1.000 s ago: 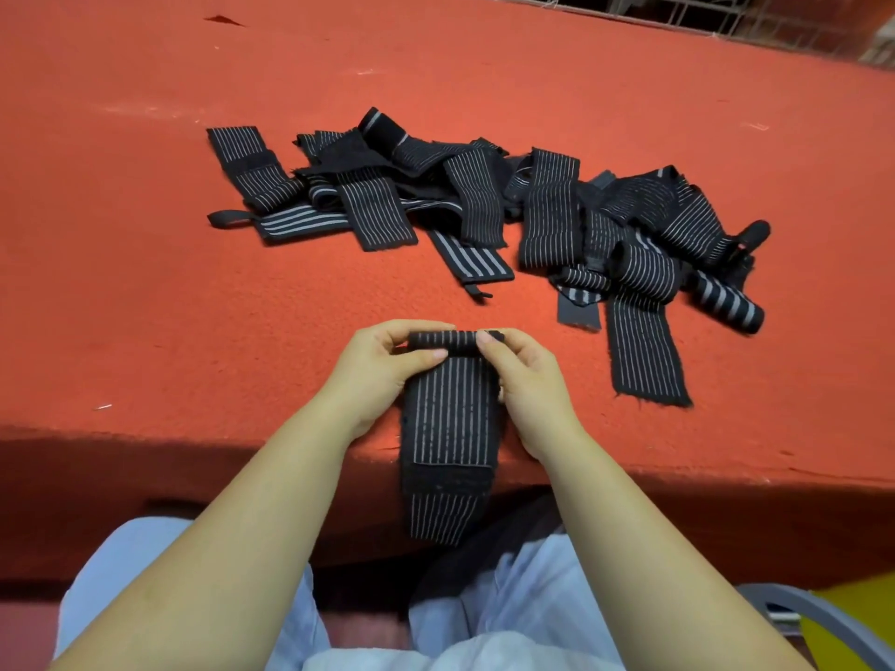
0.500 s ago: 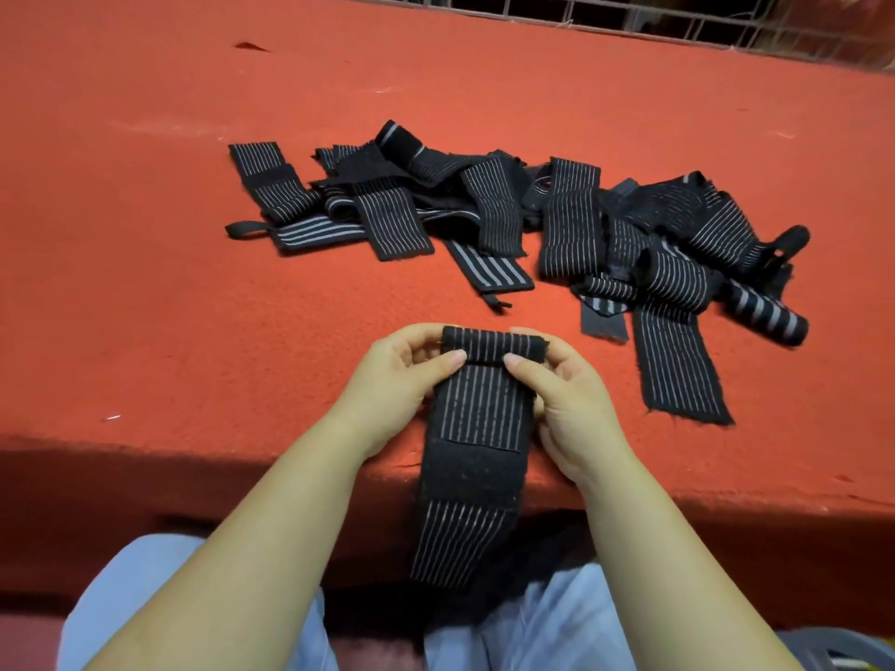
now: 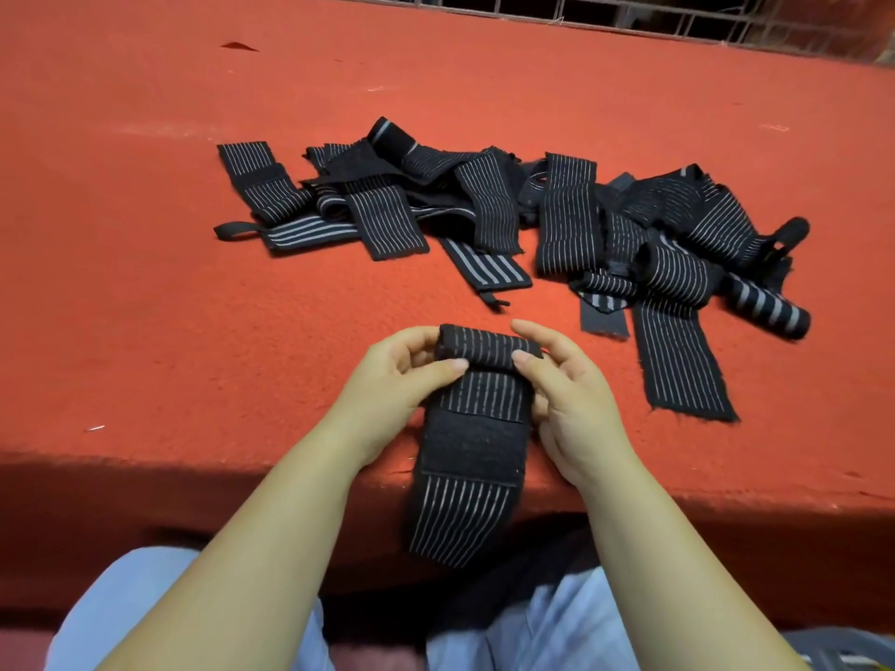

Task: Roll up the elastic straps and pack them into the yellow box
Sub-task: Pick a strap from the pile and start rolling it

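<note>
At the near edge of the desk (image 3: pixel 145 360), covered with red felt, the left hand (image 3: pixel 387 380) and the right hand (image 3: pixel 571 409) held one elastic strap (image 3: pixel 472 443) between them. Both thumbs pressed on the rolled end (image 3: pixel 486 348), and the fingers curled behind it, so each hand pinched the roll from its own side. The free tail of the strap hung over the desk edge toward the light blue trousers (image 3: pixel 557 627) of the person. Compared with half a second before, the roll was thicker and less striped length lay flat between the hands. Farther on the desk, a loose pile of straps (image 3: pixel 484 210) lay well apart from the hands, and one finished roll (image 3: pixel 767 307) rested at its right end. Beyond the far edge, a metal railing (image 3: pixel 629 12) stood. No part of the yellow box could be identified for certain.
</note>
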Demonstrator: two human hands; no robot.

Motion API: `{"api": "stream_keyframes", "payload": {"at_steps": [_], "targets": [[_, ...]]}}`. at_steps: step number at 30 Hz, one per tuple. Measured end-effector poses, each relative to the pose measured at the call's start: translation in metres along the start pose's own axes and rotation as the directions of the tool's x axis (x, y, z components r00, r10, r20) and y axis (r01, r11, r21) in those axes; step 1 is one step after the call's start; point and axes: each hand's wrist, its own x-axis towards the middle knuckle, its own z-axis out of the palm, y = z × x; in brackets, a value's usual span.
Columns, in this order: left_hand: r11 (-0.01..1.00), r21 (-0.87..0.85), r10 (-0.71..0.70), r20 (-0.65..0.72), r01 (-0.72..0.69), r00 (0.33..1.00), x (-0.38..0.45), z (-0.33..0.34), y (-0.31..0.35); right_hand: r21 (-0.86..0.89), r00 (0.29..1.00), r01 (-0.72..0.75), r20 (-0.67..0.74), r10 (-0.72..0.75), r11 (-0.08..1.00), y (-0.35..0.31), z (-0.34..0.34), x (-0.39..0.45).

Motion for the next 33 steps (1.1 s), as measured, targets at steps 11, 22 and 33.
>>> {"api": "stream_keyframes", "payload": {"at_steps": [11, 22, 33], "targets": [[0.995, 0.094, 0.018, -0.053, -0.013, 0.998, -0.004, 0.006, 0.002, -0.445, 0.991, 0.118, -0.01, -0.137, 0.888, 0.008, 0.013, -0.009], [0.885, 0.353, 0.341, -0.048, -0.303, 0.939, -0.035, 0.009, 0.017, -0.514, 0.999, 0.017, 0.049, 0.01, 0.858, -0.024, 0.03, -0.025], [0.984, 0.084, 0.153, 0.069, -0.159, 0.986, -0.04, 0.011, 0.037, -0.303, 0.98, 0.193, 0.112, -0.166, 0.933, -0.033, 0.028, -0.033]]}}
